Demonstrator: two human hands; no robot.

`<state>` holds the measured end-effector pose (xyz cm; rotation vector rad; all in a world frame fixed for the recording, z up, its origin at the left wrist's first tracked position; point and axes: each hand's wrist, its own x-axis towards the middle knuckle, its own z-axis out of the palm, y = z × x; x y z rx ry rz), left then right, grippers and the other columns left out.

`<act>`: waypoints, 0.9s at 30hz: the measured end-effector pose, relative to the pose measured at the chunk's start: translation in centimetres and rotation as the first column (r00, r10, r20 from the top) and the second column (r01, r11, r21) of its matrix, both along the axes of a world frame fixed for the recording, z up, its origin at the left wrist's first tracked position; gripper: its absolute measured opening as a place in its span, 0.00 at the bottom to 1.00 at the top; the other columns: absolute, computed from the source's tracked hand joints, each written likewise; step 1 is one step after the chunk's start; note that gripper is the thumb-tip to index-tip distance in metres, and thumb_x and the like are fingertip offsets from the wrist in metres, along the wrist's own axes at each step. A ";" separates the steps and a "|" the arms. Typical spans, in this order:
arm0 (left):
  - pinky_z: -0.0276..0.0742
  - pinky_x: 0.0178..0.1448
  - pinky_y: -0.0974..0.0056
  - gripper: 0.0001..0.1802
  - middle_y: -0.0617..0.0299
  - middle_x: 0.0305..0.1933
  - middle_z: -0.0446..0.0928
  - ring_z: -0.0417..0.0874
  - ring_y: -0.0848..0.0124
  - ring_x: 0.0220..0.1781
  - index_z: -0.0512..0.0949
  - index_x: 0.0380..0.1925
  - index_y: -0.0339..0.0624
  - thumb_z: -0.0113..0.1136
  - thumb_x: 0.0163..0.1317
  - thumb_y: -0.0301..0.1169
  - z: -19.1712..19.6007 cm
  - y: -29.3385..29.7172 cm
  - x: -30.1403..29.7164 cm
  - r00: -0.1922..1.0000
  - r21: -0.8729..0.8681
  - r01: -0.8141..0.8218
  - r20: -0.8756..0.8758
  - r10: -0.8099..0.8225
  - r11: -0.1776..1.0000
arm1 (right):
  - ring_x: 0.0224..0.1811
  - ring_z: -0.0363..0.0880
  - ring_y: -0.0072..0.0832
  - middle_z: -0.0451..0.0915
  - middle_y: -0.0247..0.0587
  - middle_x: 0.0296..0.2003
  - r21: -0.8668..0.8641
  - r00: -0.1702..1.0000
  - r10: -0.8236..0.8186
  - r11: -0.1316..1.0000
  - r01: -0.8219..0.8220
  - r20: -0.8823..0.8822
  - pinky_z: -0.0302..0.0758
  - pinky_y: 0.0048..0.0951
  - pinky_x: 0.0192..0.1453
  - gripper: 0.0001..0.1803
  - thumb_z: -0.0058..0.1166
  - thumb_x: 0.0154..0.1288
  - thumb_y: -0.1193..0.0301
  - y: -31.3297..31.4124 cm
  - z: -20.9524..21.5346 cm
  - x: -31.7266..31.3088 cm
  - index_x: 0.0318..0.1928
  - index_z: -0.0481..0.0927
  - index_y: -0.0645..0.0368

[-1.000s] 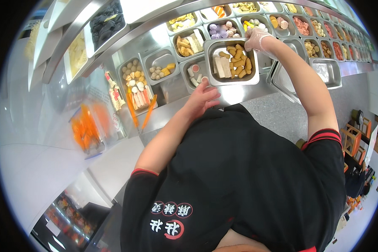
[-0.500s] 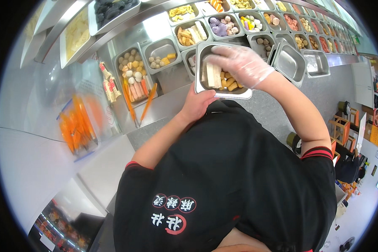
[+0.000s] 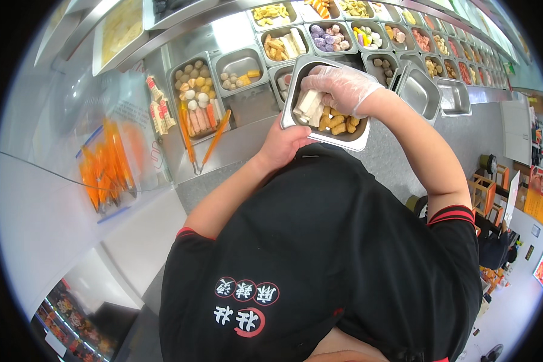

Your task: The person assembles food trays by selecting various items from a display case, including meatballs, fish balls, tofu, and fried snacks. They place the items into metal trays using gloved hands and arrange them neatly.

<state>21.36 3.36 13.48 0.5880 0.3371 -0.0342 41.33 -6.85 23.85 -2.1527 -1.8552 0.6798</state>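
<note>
Two hands work at one steel pan (image 3: 357, 144), which sits in front of the black shirt (image 3: 308, 223), beyond the near edge of the counter (image 3: 244, 137). The bare left hand (image 3: 282, 145) is clamped on the pan's near left corner, thumb over the rim, other fingers largely hidden. The right hand (image 3: 341, 89), in a clear glove, reaches inside; its bent fingers touch the pale sticks (image 3: 309, 107), though from here one cannot tell whether they close on them. Brown pieces (image 3: 339, 123) lie to the right of the sticks. To the left, tongs with orange handles (image 3: 216, 140) rest against a pan of balls and sticks.

Handling, as judged by eye: the pan looks stiff and fairly light, its smooth metal liable to slip if wet; the flared rim offers the surest hold, ideally at two opposite sides. The sticks appear soft and easily dented, best taken by a loose grasp around several at mid-length; the brown pieces seem light and spongy.
</note>
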 end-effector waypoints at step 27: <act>0.85 0.65 0.51 0.36 0.52 0.66 0.75 0.82 0.58 0.65 0.63 0.73 0.40 0.54 0.62 0.19 -1.3 0.5 1.0 0.998 -0.052 0.016 0.053 -0.013 0.999 | 0.56 0.83 0.50 0.84 0.52 0.51 -0.015 0.995 -0.091 0.996 0.092 0.034 0.79 0.45 0.60 0.23 0.54 0.63 0.81 1.3 0.4 -1.0 0.59 0.82 0.58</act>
